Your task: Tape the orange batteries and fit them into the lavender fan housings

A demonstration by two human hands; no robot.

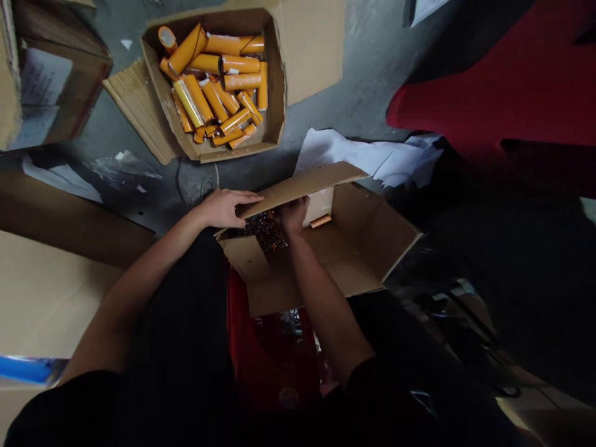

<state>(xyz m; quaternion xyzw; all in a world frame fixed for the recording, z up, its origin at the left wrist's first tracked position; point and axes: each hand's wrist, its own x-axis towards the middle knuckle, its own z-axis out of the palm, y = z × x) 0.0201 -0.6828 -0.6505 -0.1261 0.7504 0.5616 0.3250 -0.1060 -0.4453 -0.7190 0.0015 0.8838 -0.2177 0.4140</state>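
Observation:
An opened cardboard box (354, 248) sits in front of me at a tilt, its flaps spread. My left hand (226, 208) grips its left corner, fingers over the far flap (302, 185) and thumb on the inner side. Inside the box is my right hand (293, 216), next to a heap of small dark, shiny pieces (267, 231) at the left end. Shadow and the flap cover its fingers, so what they hold does not show. A single small orange tube (321, 221) lies against the far inner wall, right of that hand.
Beyond, a cardboard box (283, 118) on the grey floor holds many orange tubes (200, 99). Crumpled white sheets (372, 155) lie right of it. More cartons (60, 81) stand at left. A red object (261, 347) is beneath the near box, and red material (503, 93) hangs at right.

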